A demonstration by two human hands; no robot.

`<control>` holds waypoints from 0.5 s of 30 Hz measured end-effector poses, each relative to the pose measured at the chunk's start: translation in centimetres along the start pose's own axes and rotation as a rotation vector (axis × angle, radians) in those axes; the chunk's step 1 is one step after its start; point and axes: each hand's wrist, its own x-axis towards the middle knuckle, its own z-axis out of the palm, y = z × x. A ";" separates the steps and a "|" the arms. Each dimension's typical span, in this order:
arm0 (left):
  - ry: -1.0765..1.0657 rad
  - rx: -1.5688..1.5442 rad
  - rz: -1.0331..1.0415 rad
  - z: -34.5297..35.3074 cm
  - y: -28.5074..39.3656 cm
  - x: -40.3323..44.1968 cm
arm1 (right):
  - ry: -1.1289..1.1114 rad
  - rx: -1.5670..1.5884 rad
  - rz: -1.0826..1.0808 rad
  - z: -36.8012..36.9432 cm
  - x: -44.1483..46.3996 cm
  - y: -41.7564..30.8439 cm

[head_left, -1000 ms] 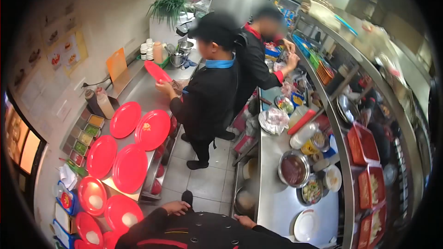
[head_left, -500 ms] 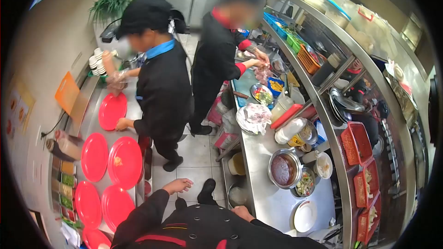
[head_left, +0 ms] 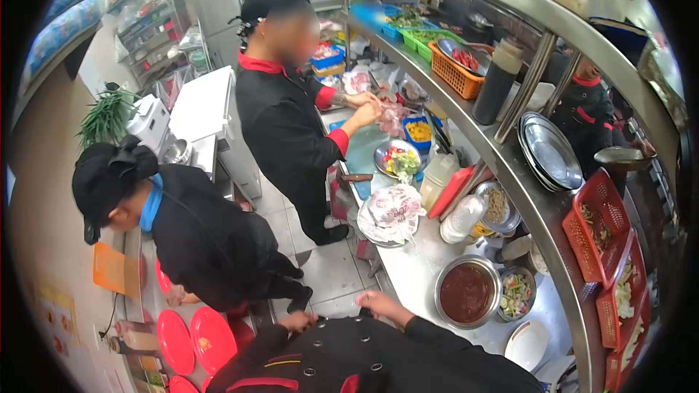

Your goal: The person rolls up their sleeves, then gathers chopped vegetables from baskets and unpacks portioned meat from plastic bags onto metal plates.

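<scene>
Near the bottom middle, my left hand (head_left: 298, 321) is held close to my black jacket, fingers curled; what it may hold is too small to tell. My right hand (head_left: 384, 306) is beside it, in front of the jacket, with fingers bent inward around something I cannot make out. The nearest things on the right are the steel counter (head_left: 408, 276) and a steel bowl of dark red sauce (head_left: 467, 292). Beside that bowl stands a bowl of cut vegetables (head_left: 515, 295), with a white plate (head_left: 526, 346) below. Red plates (head_left: 212, 340) lie on the left counter.
One co-worker (head_left: 284, 116) handles meat (head_left: 394, 115) at the right counter. Another co-worker (head_left: 204, 233) leans over the left counter. A steel shelf (head_left: 502, 167) carries red baskets (head_left: 598, 225) and metal plates (head_left: 551, 151). Tiled floor (head_left: 331, 269) lies between the counters.
The view has swung right, toward the right counter. My left hand has come in from the left with its fingers now curled, and my right hand has risen in front of my jacket.
</scene>
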 end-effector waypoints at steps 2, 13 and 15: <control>0.053 -0.353 -0.412 -3.7 7.7 1.3 | 0.051 0.098 -0.073 -1.8 -0.2 -3.8; -0.242 -0.558 -0.327 -16.1 1.6 25.3 | 0.375 0.279 -0.097 -11.2 0.9 -12.7; -0.241 -0.355 -0.388 -18.8 4.5 27.6 | 0.485 0.289 -0.003 -11.8 0.3 -13.8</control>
